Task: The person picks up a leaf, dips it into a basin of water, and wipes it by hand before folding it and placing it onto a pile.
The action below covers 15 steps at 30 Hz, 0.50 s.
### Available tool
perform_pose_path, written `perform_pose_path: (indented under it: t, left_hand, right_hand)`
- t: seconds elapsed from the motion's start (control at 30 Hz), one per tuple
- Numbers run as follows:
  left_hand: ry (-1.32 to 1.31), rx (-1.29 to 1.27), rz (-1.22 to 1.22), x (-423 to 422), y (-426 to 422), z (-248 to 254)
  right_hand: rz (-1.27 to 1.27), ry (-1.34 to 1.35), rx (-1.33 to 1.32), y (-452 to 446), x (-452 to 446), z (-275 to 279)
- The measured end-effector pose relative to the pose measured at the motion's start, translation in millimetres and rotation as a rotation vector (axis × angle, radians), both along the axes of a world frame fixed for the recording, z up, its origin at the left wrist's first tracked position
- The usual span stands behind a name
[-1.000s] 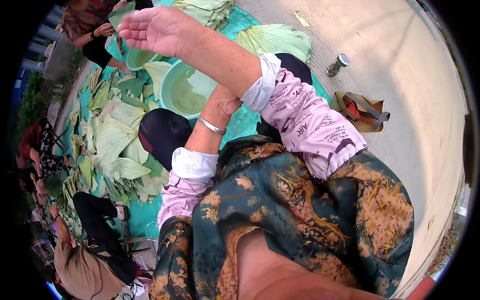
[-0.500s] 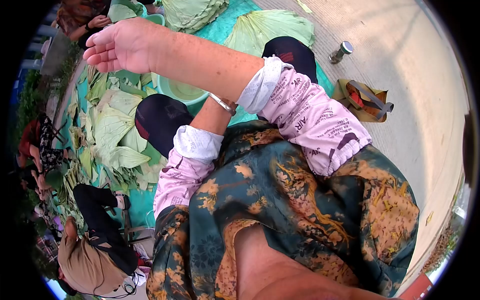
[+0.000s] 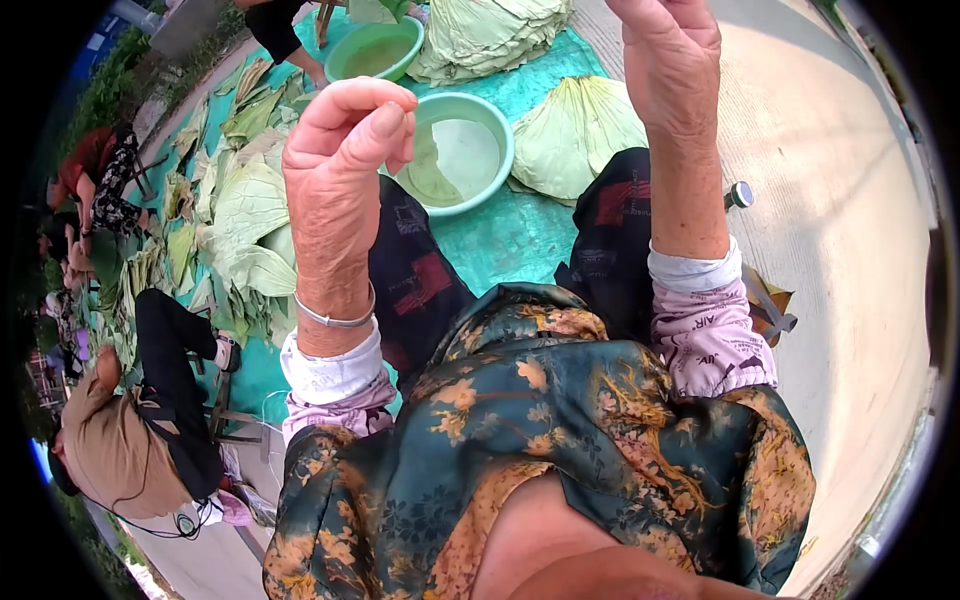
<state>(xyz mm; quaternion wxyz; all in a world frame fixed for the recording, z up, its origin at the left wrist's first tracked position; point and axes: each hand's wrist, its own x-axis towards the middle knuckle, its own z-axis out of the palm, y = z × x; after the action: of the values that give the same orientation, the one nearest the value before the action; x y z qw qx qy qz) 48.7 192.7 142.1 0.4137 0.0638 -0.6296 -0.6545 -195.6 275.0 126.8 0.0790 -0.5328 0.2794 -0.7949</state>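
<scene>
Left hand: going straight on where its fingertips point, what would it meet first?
Likely the nearer basin, though depth is unclear and the left hand may pass above its rim.

Pale concrete pavement [image 3: 850,300] spreads across the right side, finely ribbed toward the far end. A turquoise sheet [image 3: 500,255] covers the ground in the middle and left. A low stool [image 3: 222,410] stands at near left, and green bushes [image 3: 112,85] grow at far left. Daylight brightens the pavement; a grey shadow [image 3: 850,75] crosses its far right.
</scene>
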Motion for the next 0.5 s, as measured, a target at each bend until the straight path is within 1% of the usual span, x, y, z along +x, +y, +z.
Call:
perform_pose_path:
  t: [0.03,0.07,0.13,0.17,0.2,0.27,0.3,0.33,0.37,0.4,0.43,0.47,0.5]
  left_hand:
    - [0.085,-0.03,-0.037,4,-4,14]
    - [0.164,-0.06,-0.082,8,-7,23]
    - [0.155,-0.053,-0.193,6,-18,27]
    - [0.148,-0.043,-0.251,6,-19,25]
    - [0.136,-0.127,-0.185,6,-15,24]
    - [0.124,-0.309,-0.049,8,-8,30]
    - [0.206,-0.359,-0.104,13,-6,41]
    - [0.24,-0.408,-0.053,22,-2,51]
    - [0.205,-0.509,-0.045,34,-1,59]
    - [0.24,-0.52,0.061,42,3,66]
    - [0.264,-0.483,-0.05,53,5,77]
    - [0.281,-0.503,-0.075,60,8,84]
    - [0.296,-0.536,-0.085,63,11,87]
  right_hand:
    - [0.257,0.07,0.023,2,4,6]
    - [0.539,0.012,0.1,-4,3,3]
    - [1.088,-0.114,0.266,-17,-1,-27]
    - [0.726,0.079,0.644,-28,4,-52]
    - [0.33,0.27,0.987,-36,8,-68]
    - [0.067,0.24,0.829,-31,9,-62]
    - [-0.056,0.23,0.749,-23,13,-55]
    - [-0.169,0.228,0.668,-16,17,-48]
    - [-0.026,0.041,0.593,2,25,-18]
    - [-0.047,0.023,0.379,11,26,-3]
    - [-0.154,0.113,0.223,23,25,10]
    - [-0.206,0.143,0.02,31,17,20]
    - [-0.231,0.246,-0.13,41,16,36]
